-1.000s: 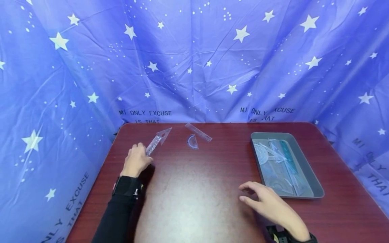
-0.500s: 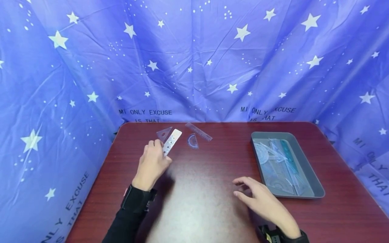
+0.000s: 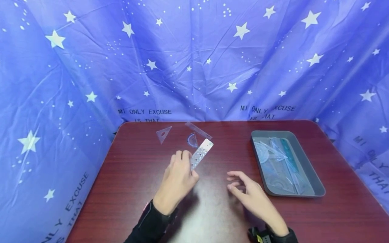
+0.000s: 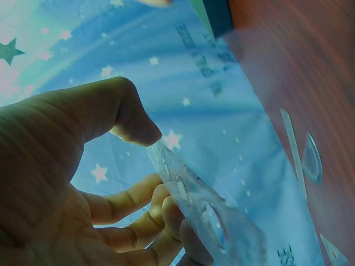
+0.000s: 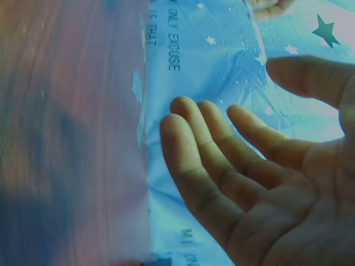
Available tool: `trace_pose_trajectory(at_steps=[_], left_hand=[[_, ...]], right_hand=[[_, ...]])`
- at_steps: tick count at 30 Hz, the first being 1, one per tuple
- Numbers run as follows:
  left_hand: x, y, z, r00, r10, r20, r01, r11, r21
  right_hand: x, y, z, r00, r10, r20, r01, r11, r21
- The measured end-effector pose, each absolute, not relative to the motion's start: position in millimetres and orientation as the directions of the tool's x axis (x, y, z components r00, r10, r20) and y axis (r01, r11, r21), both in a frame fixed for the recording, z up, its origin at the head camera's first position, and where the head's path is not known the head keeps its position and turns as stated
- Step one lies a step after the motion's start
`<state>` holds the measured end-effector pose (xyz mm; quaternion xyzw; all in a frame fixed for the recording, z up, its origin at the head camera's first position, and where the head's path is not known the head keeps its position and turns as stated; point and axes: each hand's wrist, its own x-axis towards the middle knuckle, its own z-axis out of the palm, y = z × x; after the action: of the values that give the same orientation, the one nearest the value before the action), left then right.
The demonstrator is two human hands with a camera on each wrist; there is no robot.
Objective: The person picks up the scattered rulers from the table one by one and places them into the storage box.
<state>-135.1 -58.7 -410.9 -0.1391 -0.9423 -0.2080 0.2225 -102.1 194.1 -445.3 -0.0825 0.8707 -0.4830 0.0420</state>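
Note:
Between thumb and fingers, my left hand (image 3: 177, 180) pinches a clear ruler (image 3: 202, 153) with round holes in it, raised above the middle of the table. The left wrist view shows the thumb on one edge of the ruler (image 4: 208, 213) and the fingertips on its other side. My right hand (image 3: 253, 195) hovers to the right of it, fingers loosely bent and holding nothing; its palm also shows in the right wrist view. Beyond the held ruler lie a small protractor (image 3: 192, 140) and another clear ruler (image 3: 196, 129). A clear set square (image 3: 163, 134) lies farther left.
A grey tray (image 3: 319, 189) stands on the right of the reddish-brown table (image 3: 130, 175). Inside are several clear drawing tools and a green strip (image 3: 288, 152). A blue star-patterned curtain (image 3: 194, 67) hangs behind the table and along both sides.
My left hand has carried the holed ruler from the left, beside the set square, rightward to the table's middle. My right hand has drifted slightly left and away from me.

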Motion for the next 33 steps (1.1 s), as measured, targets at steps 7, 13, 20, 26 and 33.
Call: trace_pose_trajectory(at_steps=[7, 13, 20, 26, 33], left_hand=[[-120, -38, -409, -0.871, 0.177, 0.458, 0.377, 0.838, 0.394], [-110, -23, -411, -0.886, 0.197, 0.42, 0.392, 0.801, 0.452], [-101, -9, -419, -0.876, 0.211, 0.433, 0.415, 0.785, 0.459], [-96, -1, -423, -0.883, 0.19, 0.429, 0.401, 0.781, 0.479], [-94, 6, -428, -0.863, 0.2, 0.464, 0.431, 0.769, 0.471]], right_hand=[[-99, 173, -450, -0.985, -0.157, 0.067, -0.123, 0.381, -0.917], [-97, 158, -454, -0.975, -0.17, 0.141, -0.173, 0.188, -0.967], [-98, 149, -448, -0.998, -0.061, 0.012, -0.013, 0.005, -1.0], [-100, 146, -445, -0.999, -0.01, -0.04, 0.041, -0.08, -0.996], [-102, 146, -444, -0.999, 0.028, -0.036, 0.034, -0.092, -0.995]])
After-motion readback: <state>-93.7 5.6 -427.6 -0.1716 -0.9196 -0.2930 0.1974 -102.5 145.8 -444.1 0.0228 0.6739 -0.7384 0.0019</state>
